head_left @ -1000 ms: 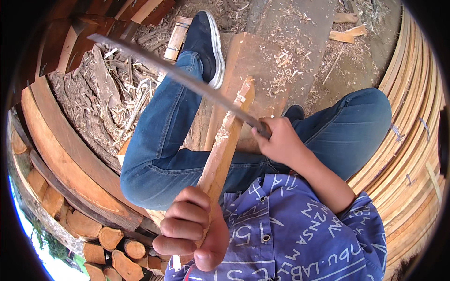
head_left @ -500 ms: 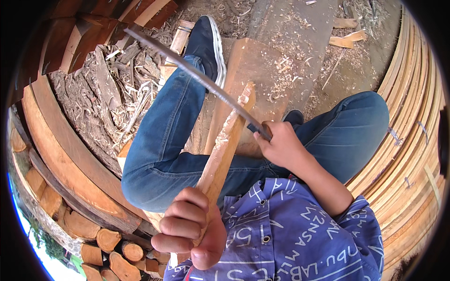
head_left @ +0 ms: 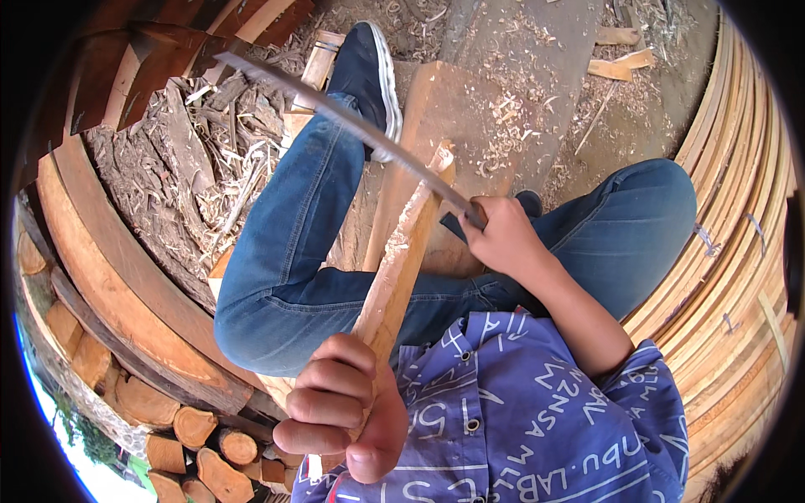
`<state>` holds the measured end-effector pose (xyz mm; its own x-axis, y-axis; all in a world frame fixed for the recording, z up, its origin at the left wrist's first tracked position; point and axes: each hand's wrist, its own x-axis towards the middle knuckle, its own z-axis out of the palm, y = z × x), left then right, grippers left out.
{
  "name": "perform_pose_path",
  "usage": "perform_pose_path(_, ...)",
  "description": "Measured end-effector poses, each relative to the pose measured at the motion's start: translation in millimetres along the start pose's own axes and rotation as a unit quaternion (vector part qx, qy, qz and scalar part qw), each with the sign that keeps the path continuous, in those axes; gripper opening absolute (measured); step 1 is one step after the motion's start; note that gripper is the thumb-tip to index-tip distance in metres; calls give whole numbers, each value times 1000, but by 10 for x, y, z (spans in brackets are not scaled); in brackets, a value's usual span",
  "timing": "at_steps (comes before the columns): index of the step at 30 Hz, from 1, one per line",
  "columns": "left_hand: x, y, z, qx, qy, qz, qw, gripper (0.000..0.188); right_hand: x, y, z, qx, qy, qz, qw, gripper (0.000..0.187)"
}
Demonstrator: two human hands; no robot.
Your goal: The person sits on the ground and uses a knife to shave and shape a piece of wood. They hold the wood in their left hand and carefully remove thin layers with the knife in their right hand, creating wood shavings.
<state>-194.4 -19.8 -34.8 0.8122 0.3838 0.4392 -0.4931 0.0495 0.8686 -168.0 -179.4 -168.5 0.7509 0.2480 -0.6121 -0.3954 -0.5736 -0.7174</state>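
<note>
My left hand [head_left: 340,407] is wrapped round the lower end of a roughly cut wooden stick [head_left: 394,268], which slants up and away from me. Its upper face is pale and freshly cut, with splintered wood and curls near the far end. In my right hand [head_left: 503,239] is the handle of a machete [head_left: 335,117], its long metal blade seen nearly edge-on. The blade reaches up to the left and crosses over the stick near its far end; whether they touch I cannot tell.
Behind the stick stands a wooden block [head_left: 444,92] sprinkled with shavings. Bark and chips [head_left: 193,168] litter the ground at left. Stacked logs [head_left: 222,478] lie at lower left, long curved slats [head_left: 729,251] at right. My bent legs [head_left: 310,210] flank the work.
The machete and my right hand have risen slightly, so the blade crosses closer to the stick's far end. My left hand and the stick have barely moved.
</note>
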Motion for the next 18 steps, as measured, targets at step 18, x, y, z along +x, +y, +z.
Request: perform_pose_path(18,875,-51,-336,-128,-489,1,863,33,-244,-80,-250,96,-6,-25,995,34)
